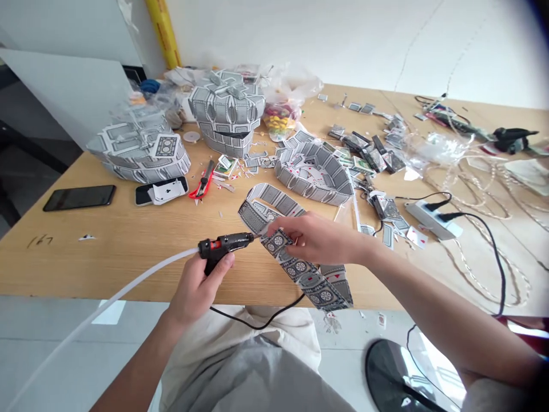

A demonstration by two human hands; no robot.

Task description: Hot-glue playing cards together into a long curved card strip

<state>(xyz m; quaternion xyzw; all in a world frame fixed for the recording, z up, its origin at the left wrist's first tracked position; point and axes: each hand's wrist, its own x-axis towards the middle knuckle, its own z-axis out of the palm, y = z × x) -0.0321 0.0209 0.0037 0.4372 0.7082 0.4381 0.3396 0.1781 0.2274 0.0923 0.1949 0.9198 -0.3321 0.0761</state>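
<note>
My left hand [199, 286] is wrapped round the grip of a black hot glue gun [227, 245]. A long white glue stick [128, 296] trails from its rear. The nozzle meets the edge of a strip of joined playing cards [300, 269], right by my right fingertips. My right hand [311, 237] pinches this strip, which curls into a loop at its far end and hangs past the table's front edge at its near end. Behind it sits an open, card-built tray [315, 171] with low folded walls.
Two card-built boxes [227, 114] stand at the back left. Two phones [79, 197], a red utility knife [202, 182] and card scraps lie nearer. Card packs [364, 150], a power strip [433, 219] and twisted cord [476, 252] occupy the right.
</note>
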